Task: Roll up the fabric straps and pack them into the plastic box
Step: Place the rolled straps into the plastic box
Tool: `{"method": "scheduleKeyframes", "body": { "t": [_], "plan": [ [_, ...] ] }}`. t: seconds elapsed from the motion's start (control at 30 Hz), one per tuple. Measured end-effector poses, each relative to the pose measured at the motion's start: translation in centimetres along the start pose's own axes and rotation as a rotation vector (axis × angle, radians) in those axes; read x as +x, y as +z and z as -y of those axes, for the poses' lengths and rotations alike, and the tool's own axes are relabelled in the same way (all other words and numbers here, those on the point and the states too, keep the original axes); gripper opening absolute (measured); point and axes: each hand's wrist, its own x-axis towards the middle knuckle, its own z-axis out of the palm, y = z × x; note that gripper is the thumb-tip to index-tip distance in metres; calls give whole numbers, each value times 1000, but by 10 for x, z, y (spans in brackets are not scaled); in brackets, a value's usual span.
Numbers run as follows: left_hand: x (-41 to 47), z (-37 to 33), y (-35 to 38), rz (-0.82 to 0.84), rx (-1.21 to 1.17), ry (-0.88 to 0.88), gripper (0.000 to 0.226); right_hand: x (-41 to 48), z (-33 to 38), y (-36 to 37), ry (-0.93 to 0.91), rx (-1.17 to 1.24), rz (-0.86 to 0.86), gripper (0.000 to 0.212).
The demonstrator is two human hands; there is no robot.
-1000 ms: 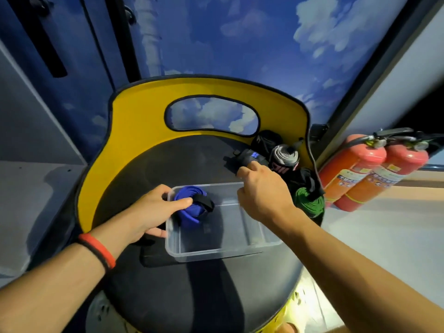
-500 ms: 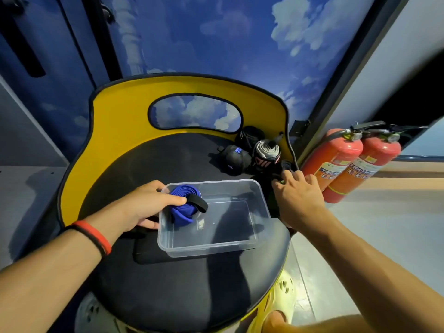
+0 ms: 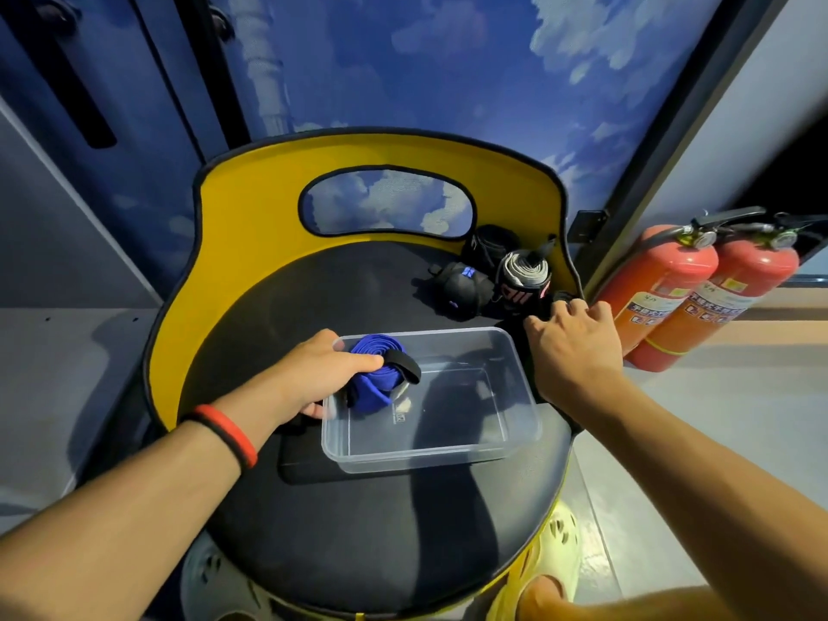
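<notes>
A clear plastic box (image 3: 515, 445) sits on the black chair seat. A rolled blue strap (image 3: 374, 387) with a black end lies in the box's left end. My left hand (image 3: 313, 374) grips it, thumb on top. My right hand (image 3: 575, 347) reaches past the box's right side to the seat's right edge, fingers spread over a dark strap (image 3: 562, 298); what is under the palm is hidden. Behind the box lie a black roll with a blue tag (image 3: 461, 291), a grey-and-black roll (image 3: 522, 280) and a black roll (image 3: 490, 244).
The chair has a yellow backrest (image 3: 251, 226) curving round the black seat (image 3: 358, 531). Two red fire extinguishers (image 3: 690, 289) lean on the floor to the right. A black flat pad (image 3: 300, 463) lies under the box. A yellow shoe (image 3: 555, 553) shows below the seat.
My right hand moved from the black roll behind the box to the seat's right edge, covering the green roll seen there before. My left hand kept hold of the blue roll.
</notes>
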Motion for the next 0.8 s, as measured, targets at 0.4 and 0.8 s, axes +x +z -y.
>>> {"method": "scheduleKeyframes", "body": {
  "t": [0.4, 0.8],
  "plan": [
    [1, 1, -2, 23, 4, -5, 47, -2, 2, 9, 35, -58, 35, 51],
    [-1, -3, -3, 38, -4, -4, 39, -9, -10, -39, 56, 301, -168, 60]
  ]
}}
